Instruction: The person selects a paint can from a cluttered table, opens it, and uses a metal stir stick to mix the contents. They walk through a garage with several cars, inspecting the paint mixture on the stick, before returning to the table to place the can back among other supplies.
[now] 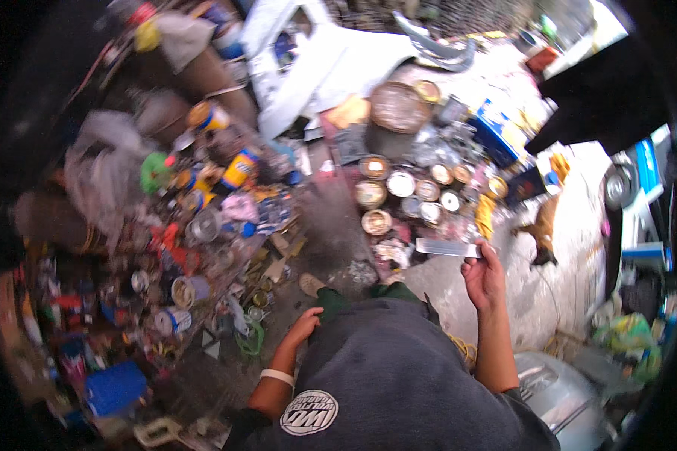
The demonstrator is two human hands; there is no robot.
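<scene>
My right hand (pixel 484 276) is raised in front of me and grips one end of a flat, pale metal strip (pixel 445 247), which sticks out level to the left. My left hand (pixel 304 325) hangs low by my left knee, fingers loosely curled, holding nothing that I can see. A white band sits on that wrist. Below the strip, on the ground, stand several round open tins (pixel 401 194) with pale or rusty contents.
A cluttered heap of cans, jars, bags and small parts (pixel 195 225) covers the ground at left. White vehicle body panels (pixel 316 68) lie at the top. A brown dog (pixel 543 229) stands at right, near a blue box (pixel 496 135). A grey metal panel (pixel 572 398) sits at lower right.
</scene>
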